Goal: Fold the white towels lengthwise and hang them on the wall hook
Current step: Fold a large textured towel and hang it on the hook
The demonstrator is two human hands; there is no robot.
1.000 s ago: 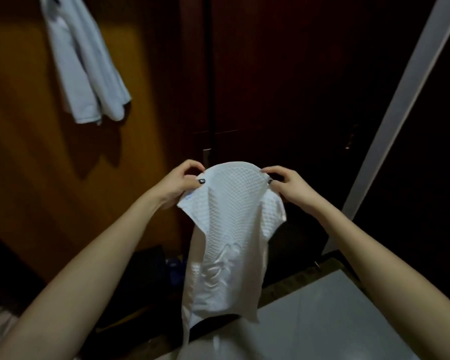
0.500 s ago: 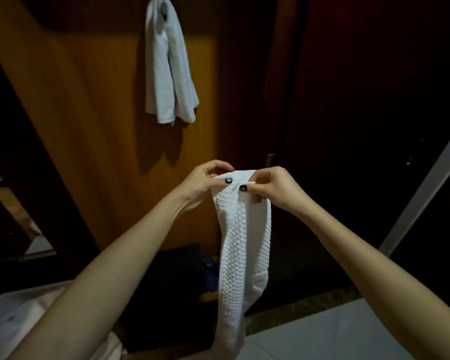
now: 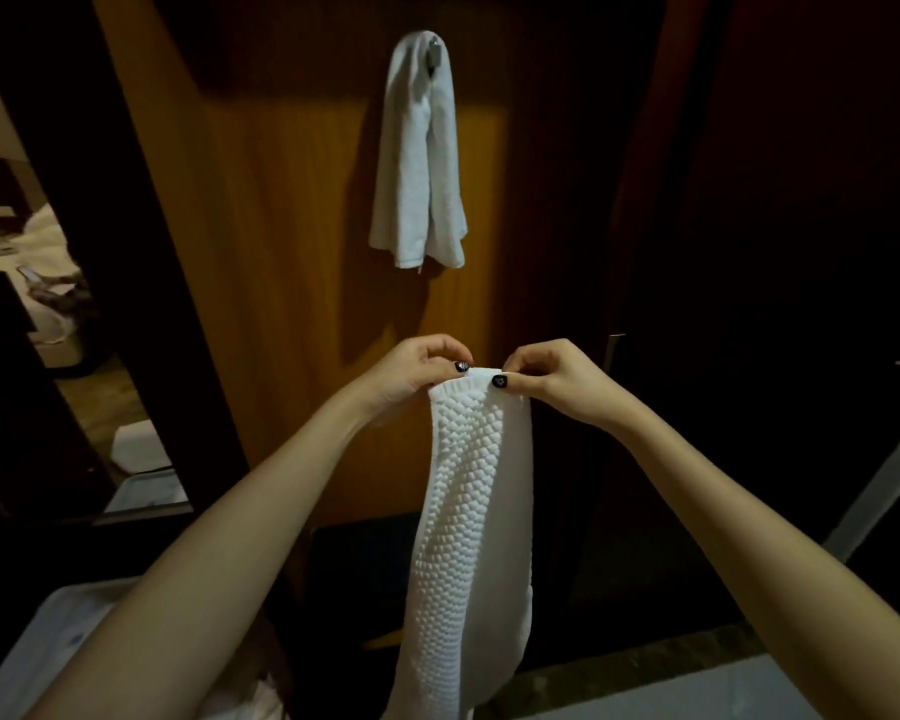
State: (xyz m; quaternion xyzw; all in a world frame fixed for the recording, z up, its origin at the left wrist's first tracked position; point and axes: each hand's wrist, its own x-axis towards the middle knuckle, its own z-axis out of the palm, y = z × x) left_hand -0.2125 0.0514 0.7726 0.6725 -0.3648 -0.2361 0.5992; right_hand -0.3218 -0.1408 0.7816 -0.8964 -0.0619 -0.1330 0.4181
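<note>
Pinching its top edge, the left hand (image 3: pixel 411 374) and right hand (image 3: pixel 552 379) are closing together, narrowing the waffle-weave towel (image 3: pixel 468 511), spread wide a second ago, into a hanging strip seemingly ready for the wall hook (image 3: pixel 434 54) above.

held towel (image 3: pixel 468 511) bottom cut off, hook (image 3: pixel 434 54) mostly under hung towel (image 3: pixel 417 163)
</note>
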